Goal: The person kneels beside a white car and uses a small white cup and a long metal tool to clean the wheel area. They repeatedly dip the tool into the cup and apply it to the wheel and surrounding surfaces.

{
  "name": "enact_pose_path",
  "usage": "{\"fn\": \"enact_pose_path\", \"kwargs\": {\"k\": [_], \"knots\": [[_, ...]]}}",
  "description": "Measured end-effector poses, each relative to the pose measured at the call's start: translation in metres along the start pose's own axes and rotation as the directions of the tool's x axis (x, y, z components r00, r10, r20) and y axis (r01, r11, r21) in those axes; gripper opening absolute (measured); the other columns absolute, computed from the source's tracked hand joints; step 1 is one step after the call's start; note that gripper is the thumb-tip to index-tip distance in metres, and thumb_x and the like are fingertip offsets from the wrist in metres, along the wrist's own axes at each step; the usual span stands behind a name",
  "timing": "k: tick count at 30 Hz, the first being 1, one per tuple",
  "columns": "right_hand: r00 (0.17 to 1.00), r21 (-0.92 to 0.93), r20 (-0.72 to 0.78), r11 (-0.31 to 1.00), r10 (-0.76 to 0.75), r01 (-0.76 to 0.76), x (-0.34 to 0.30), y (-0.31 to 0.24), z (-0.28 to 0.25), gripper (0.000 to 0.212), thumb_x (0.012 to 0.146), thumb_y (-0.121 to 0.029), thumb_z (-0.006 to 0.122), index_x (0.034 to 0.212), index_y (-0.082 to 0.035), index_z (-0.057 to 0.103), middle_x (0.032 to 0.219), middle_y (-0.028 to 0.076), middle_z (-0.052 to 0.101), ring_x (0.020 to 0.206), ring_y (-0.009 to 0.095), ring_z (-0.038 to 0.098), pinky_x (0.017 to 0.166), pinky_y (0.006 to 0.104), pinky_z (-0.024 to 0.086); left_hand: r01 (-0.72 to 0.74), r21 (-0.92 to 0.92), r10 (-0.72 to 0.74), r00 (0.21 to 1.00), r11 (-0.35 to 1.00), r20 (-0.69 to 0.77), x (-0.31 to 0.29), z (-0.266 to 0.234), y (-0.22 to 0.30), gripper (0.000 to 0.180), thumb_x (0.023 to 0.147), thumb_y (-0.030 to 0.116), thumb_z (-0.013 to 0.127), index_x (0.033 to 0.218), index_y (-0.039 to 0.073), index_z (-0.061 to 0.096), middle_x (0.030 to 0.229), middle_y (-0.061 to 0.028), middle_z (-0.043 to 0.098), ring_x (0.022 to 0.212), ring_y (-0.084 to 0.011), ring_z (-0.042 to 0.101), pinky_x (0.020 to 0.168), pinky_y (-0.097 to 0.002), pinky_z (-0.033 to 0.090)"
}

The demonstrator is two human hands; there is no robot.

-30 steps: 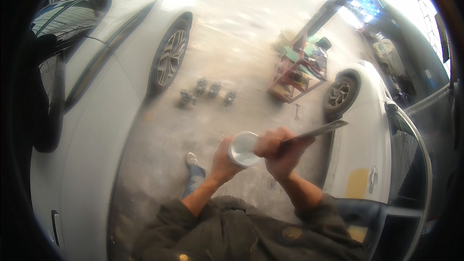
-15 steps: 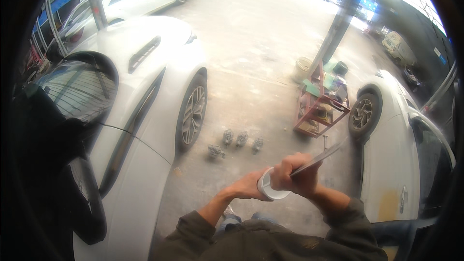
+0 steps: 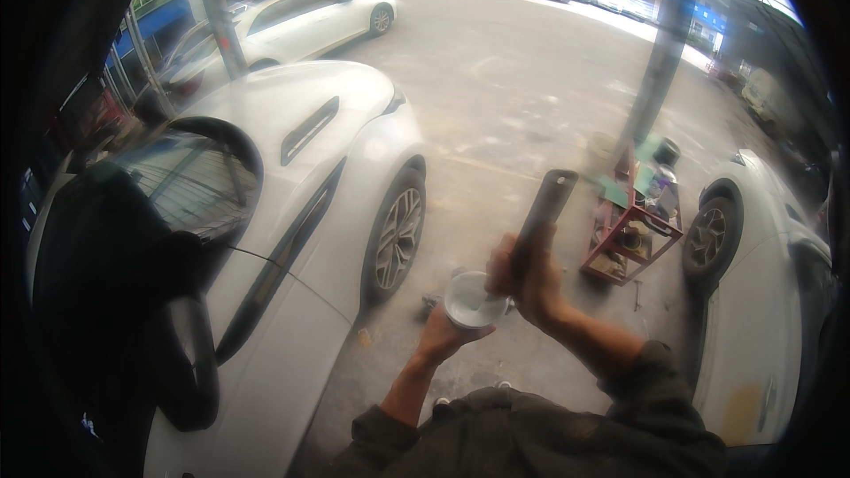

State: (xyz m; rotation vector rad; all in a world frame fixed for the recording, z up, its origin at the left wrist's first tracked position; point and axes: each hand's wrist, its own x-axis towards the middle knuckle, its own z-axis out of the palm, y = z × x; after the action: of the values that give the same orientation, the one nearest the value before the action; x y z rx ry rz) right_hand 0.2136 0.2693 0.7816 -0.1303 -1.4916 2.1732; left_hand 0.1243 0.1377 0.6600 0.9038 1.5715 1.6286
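Note:
Below the middle of the view, my left hand is closed around a white cup from its near left side. The cup's mouth faces up, with something pale inside that I cannot make out. My right hand grips a flat dark stick with a hole near its rounded upper end. The stick slants up and away from the cup. Its lower end is hidden by my right fingers, which are at the cup's right rim. Motion smears both hands slightly.
A white car stands close on my left, another white car on my right. Ahead right, a red metal cart with bottles and cans stands by a grey post. Metal parts on the floor are partly hidden behind the cup.
My view has shifted, so the cars and cart appear farther right. My hands and the cup have moved up and slightly left in view. The stick has swung from slanting right to more upright.

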Motion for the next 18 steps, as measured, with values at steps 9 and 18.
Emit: {"fn": "enact_pose_path", "kwargs": {"k": [9, 18], "knots": [[0.983, 0.085, -0.085, 0.981, -0.166, 0.173, 0.024, 0.000, -0.008, 0.050, 0.102, -0.051, 0.048, 0.076, -0.009, 0.046, 0.065, -0.005, 0.033, 0.055, 0.007, 0.027, 0.051, 0.0245, 0.023, -0.190, 0.356, 0.340, 0.838, 0.915, -0.427, 0.017, 0.081, -0.021, 0.078, 0.062, 0.016, 0.092, 0.125, 0.004, 0.047, 0.113, -0.0151, 0.063, 0.103, -0.0340, 0.064, 0.086, -0.0418, 0.050], [0.722, 0.103, 0.680, 0.958, 0.129, -0.268, 0.027, -0.023, -0.033, 0.079, 0.096, -0.074, 0.022, 0.070, -0.005, 0.049, 0.052, 0.003, 0.045, 0.041, 0.011, 0.041, 0.038, 0.0248, 0.033, 0.003, 0.192, -0.127, 0.757, 0.981, 0.640, 0.041, 0.013, 0.001, 0.083, 0.056, 0.024, 0.097, 0.124, 0.001, 0.055, 0.120, -0.0091, 0.061, 0.112, -0.0196, 0.056, 0.097, -0.0337, 0.046]]}}
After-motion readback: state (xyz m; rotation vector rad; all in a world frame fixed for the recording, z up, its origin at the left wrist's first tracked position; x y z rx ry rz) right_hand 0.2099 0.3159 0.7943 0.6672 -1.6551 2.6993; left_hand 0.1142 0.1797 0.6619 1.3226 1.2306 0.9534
